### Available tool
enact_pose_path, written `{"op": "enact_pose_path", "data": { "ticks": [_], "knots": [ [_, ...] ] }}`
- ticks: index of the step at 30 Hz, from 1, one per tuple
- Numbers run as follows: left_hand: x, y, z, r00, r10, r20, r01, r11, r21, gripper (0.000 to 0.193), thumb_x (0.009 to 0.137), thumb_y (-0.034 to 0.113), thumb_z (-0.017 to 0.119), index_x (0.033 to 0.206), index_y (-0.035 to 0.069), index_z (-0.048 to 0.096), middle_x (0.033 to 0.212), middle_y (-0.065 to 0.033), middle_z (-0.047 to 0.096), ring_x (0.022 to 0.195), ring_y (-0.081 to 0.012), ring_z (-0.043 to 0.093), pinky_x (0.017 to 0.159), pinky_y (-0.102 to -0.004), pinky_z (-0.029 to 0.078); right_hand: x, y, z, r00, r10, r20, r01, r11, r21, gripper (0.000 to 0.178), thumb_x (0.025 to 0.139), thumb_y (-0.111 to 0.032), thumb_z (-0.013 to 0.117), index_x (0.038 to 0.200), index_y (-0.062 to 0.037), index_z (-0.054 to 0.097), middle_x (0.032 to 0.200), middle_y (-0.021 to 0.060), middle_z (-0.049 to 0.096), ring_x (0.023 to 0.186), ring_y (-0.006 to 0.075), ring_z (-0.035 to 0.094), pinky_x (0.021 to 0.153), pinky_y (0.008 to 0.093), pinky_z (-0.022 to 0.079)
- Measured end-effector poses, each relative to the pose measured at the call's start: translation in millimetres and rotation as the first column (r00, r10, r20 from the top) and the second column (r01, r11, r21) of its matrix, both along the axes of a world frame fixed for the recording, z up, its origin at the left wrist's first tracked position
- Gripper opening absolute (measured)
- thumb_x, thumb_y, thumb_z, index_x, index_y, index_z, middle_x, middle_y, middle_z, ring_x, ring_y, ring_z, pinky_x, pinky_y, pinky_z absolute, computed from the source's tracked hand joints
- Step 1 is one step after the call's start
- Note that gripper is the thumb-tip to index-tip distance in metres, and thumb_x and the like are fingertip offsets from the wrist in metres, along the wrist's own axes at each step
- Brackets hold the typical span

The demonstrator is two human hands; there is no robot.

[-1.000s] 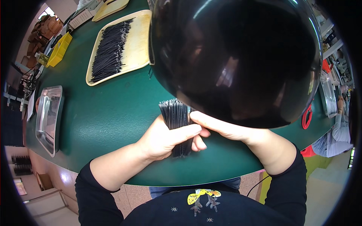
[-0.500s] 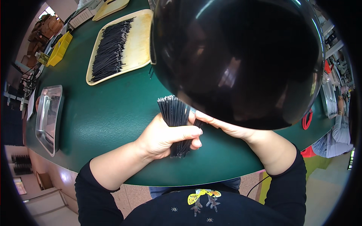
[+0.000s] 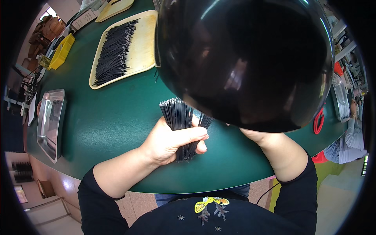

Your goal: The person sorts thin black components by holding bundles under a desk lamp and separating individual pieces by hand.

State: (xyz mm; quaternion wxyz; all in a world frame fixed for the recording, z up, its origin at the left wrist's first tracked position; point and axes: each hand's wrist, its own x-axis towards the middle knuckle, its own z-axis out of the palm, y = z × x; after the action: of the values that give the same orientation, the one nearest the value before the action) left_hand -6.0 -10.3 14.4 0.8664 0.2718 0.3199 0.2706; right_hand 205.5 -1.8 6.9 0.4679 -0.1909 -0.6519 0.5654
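Note:
My left hand (image 3: 166, 143) grips a thick bundle of short black wires (image 3: 177, 116), held nearly upright above the green table. Pale metal tips show at the bundle's upper end. A smaller group of the wires leans apart to the right, with the fingers still round it. My right hand (image 3: 256, 135) is to the right of the bundle, not touching it. A big glossy black dome (image 3: 246, 58) covers most of that hand, so its fingers are hidden apart from a small bit of fingertip.
A cream tray (image 3: 143, 51) with many black wires lies on the green table (image 3: 105, 129). At the left are a clear plastic tray (image 3: 58, 125) and a yellow bin (image 3: 62, 51). Red-handled pliers or scissors (image 3: 319, 122) lie at the right, near another clear tray (image 3: 341, 98).
My right hand has drawn away from the bundle to the right, under the dome. The bundle has shifted slightly left, and a gap now shows between its two groups of wires.

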Motion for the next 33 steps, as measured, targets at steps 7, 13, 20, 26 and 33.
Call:
{"op": "enact_pose_path", "data": {
  "ticks": [7, 13, 20, 26, 33],
  "knots": [
    [0, 2, -1, 0.997, 0.029, 0.078, -0.022, 0.996, -0.083, 0.012, 0.076, 0.001, 0.058, 0.082, 0.005, 0.048, 0.071, -0.0099, 0.056, 0.057, -0.0165, 0.059, 0.05, -0.0253, 0.049, -21, 2, -2, 0.893, -0.446, -0.059, 0.423, 0.789, 0.445, 0.021, 0.063, 0.0, 0.063, 0.083, 0.0033, 0.058, 0.076, 0.0086, 0.058, 0.068, 0.019, 0.057, 0.063, 0.0271, 0.046],
    [-1, 2, -1, 0.998, 0.007, 0.058, -0.003, 0.998, -0.065, 0.009, 0.077, 0.003, 0.058, 0.079, 0.005, 0.05, 0.07, -0.0085, 0.056, 0.055, -0.0147, 0.057, 0.049, -0.0248, 0.047, -20, -12, 26, 0.857, -0.463, 0.226, 0.382, 0.865, 0.326, 0.019, 0.064, 0.002, 0.062, 0.082, 0.003, 0.057, 0.077, 0.0073, 0.059, 0.067, 0.0155, 0.056, 0.062, 0.0252, 0.046],
    [0, 3, 0, 0.998, -0.03, 0.062, 0.034, 0.997, -0.064, 0.007, 0.077, 0.004, 0.058, 0.078, 0.005, 0.051, 0.069, -0.0077, 0.056, 0.054, -0.0132, 0.056, 0.048, -0.0242, 0.047, -20, -5, 14, 0.897, -0.418, 0.144, 0.369, 0.886, 0.28, 0.022, 0.065, 0.001, 0.062, 0.087, 0.0026, 0.056, 0.08, 0.0069, 0.058, 0.071, 0.0131, 0.056, 0.064, 0.0246, 0.045],
    [-4, 3, 1, 0.999, -0.013, 0.046, 0.018, 0.994, -0.108, 0.006, 0.078, 0.006, 0.058, 0.076, 0.005, 0.052, 0.067, -0.0061, 0.055, 0.053, -0.0124, 0.055, 0.047, -0.0237, 0.047, -24, -2, 6, 0.952, -0.305, 0.032, 0.301, 0.949, 0.09, 0.024, 0.065, 0.0, 0.062, 0.088, 0.0025, 0.056, 0.081, 0.0073, 0.059, 0.072, 0.0137, 0.056, 0.065, 0.0249, 0.045],
    [4, 5, 1, 0.989, -0.09, 0.12, 0.107, 0.984, -0.142, 0.008, 0.079, 0.009, 0.056, 0.075, 0.003, 0.052, 0.062, -0.0063, 0.053, 0.05, -0.0123, 0.052, 0.046, -0.0232, 0.045, -11, -16, 29, 0.897, -0.408, 0.169, 0.385, 0.91, 0.155, 0.024, 0.065, 0.0, 0.062, 0.088, 0.0027, 0.056, 0.081, 0.0073, 0.058, 0.072, 0.0136, 0.056, 0.065, 0.0246, 0.045]
  ]
}}
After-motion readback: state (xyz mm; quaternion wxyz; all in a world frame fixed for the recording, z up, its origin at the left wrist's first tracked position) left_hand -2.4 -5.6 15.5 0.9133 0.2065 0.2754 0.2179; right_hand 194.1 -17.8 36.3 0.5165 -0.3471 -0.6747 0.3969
